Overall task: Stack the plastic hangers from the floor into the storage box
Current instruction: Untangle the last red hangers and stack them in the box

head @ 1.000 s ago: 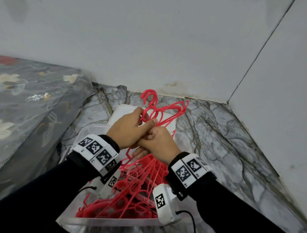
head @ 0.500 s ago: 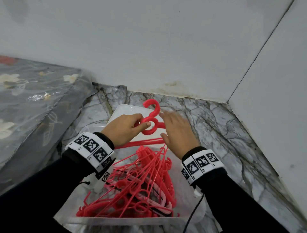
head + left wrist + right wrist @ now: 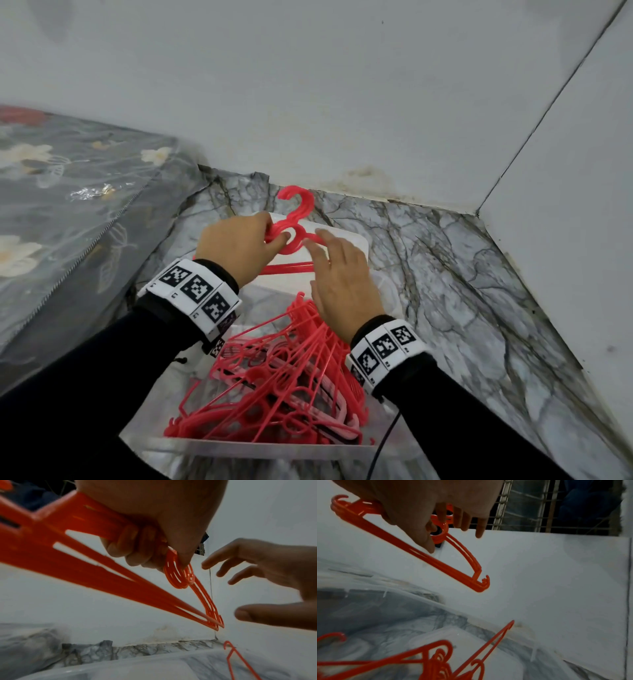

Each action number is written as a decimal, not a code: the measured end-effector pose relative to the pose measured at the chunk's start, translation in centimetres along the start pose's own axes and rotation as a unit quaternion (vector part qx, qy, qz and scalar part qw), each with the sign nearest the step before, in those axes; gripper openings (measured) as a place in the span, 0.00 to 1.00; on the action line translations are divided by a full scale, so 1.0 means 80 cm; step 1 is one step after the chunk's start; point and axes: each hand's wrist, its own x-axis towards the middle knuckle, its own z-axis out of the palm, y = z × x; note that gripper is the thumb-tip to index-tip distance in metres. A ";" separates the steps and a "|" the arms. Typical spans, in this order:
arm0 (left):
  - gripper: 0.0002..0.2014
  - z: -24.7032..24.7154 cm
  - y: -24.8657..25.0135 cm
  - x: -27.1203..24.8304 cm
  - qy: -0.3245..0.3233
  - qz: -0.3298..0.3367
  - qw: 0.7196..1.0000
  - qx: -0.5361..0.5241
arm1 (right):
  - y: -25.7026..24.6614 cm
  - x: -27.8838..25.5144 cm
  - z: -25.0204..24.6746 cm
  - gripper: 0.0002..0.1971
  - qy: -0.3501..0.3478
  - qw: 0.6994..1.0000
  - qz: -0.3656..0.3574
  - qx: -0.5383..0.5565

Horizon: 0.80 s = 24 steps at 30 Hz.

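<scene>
My left hand (image 3: 270, 231) grips a bundle of red plastic hangers (image 3: 295, 219) at the neck ring, with the hooks pointing toward the wall. The left wrist view shows its fingers (image 3: 137, 547) curled round the hangers (image 3: 102, 568). The right hand (image 3: 318, 263) hovers just right of the bundle with its fingers spread and holds nothing; the same spread hand (image 3: 265, 574) appears in the left wrist view. Below both hands stands a clear storage box (image 3: 274, 448) holding a pile of several red hangers (image 3: 281, 377). The right wrist view shows the held bundle (image 3: 445, 563) above that pile (image 3: 436, 658).
A white lid-like panel (image 3: 346, 240) lies at the box's far end. A mattress in a floral cover (image 3: 68, 205) flanks the left. Two walls meet in a corner (image 3: 479, 212) at the back right. Marble floor (image 3: 462, 308) stretches to the right. A black cable (image 3: 383, 445) hangs from my right wrist.
One second ago both hands gripped the bundle over the box. The right hand let go and opened; the left hand carried the hangers toward the far end.
</scene>
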 end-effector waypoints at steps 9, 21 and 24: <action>0.17 -0.007 -0.023 0.002 -0.012 -0.043 0.998 0.040 | -0.034 -0.032 0.051 0.19 -0.354 0.924 -0.146 0.001; 0.17 -0.008 -0.023 0.005 0.011 -0.028 0.999 0.026 | -0.002 0.003 0.017 0.11 -0.254 0.958 -0.107 0.073; 0.17 -0.011 -0.024 0.005 0.023 -0.024 0.999 0.029 | 0.022 0.009 0.002 0.12 -0.230 0.963 -0.048 0.133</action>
